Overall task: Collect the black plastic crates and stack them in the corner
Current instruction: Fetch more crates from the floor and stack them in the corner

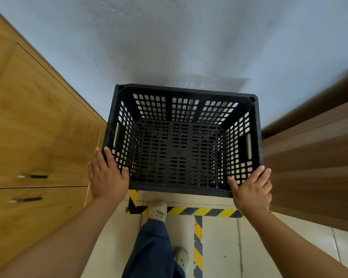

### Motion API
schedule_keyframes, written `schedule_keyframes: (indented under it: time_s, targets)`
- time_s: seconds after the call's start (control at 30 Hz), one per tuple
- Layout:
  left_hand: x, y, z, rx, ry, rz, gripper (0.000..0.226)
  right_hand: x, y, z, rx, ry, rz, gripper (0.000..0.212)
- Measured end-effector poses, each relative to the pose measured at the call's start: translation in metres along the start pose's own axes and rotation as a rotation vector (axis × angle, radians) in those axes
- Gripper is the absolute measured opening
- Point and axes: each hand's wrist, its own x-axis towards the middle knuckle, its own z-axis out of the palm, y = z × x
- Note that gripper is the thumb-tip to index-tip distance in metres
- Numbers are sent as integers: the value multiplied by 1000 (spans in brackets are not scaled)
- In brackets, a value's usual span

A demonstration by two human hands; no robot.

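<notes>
An empty black plastic crate [186,88] with perforated walls and floor stands open side up against the wall, between two pieces of furniture. Its rim is about waist high; whatever lies beneath it is hidden. My left hand [107,175] lies flat on the near left corner, fingers stretched along the outer side and thumb on the near rim. My right hand [251,189] rests the same way on the near right corner. Neither hand's fingers curl around the crate.
A light wooden cabinet [38,127] with two dark handles stands close on the left. A dark brown wooden unit [313,157] stands close on the right. Blue-grey wall [169,37] is behind. Yellow-black tape [207,212] marks the tiled floor by my feet [158,210].
</notes>
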Motion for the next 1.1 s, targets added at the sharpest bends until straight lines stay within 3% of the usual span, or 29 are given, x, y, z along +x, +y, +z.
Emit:
schedule_keyframes:
  time_s: [0.87,1.0,1.1]
  targets:
    - [-2,5,-7,-48,-153,-24,85,12,-4,-16,-66,-132,37,101]
    - [-2,6,-20,7,-294,-47,91,3,2,-32,6,-211,49,96]
    - [-1,6,-42,14,-330,-4,91,-26,5,-50,102,-104,69,85]
